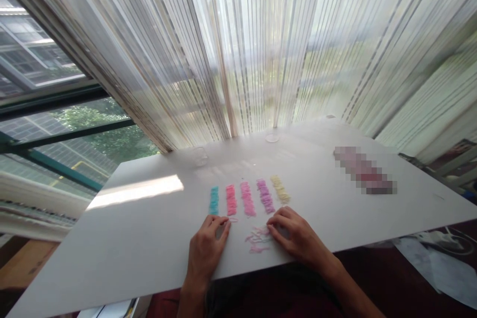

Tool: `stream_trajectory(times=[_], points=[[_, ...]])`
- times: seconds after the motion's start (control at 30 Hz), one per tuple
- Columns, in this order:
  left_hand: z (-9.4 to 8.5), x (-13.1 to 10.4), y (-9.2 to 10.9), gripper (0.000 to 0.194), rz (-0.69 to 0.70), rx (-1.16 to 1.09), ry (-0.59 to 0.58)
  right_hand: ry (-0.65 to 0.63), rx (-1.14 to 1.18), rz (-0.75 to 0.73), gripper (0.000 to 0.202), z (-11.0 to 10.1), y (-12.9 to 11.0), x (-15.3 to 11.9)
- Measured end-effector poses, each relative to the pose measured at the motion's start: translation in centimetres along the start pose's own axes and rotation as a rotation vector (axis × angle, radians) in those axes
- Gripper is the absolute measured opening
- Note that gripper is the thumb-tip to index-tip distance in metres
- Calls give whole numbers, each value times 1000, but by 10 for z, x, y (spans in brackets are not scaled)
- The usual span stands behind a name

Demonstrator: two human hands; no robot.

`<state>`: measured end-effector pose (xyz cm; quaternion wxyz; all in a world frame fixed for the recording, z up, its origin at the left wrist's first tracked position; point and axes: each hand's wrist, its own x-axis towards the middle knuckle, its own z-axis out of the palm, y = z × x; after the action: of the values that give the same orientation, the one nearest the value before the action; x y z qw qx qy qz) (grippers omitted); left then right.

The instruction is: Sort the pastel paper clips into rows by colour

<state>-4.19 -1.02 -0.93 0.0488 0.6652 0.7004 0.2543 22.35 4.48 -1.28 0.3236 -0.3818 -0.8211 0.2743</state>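
Note:
Several colour rows of small strips lie side by side on the white table: a teal row (213, 200), a coral row (231, 200), a pink row (247, 199), a purple row (266, 196) and a yellow row (279, 189). Nearer the front edge is a loose pile of pale pink and white strips (256, 239). My left hand (207, 246), thumb and index finger pinched, is at a small pink loop (233, 220) below the coral row. Beside the pile's right side, my right hand (292, 233) has its fingertips pinched together; what they hold is too small to make out.
The white table (149, 238) reaches back to striped sheer curtains (261, 49). A blurred-out reddish object (367, 171) lies at the right. Round clear items sit near the back edge. Papers and cables are beyond the table at the lower right.

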Motion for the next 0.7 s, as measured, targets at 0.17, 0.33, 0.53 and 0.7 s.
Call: stream_trajectory(times=[0.17,0.33,0.53,0.7], points=[[2,4,4,23,15,-6,-23,18,-4,-13,13,0,-1,0],[3,7,5,22,32,60,-47,16,-8,-14,13,0,1,0],[7,5,18,25,180,20,-7,8,-11,-23,15,0,1,0],[7,7,20,22,192,6,17,6,-5,-14,14,0,1,0]])
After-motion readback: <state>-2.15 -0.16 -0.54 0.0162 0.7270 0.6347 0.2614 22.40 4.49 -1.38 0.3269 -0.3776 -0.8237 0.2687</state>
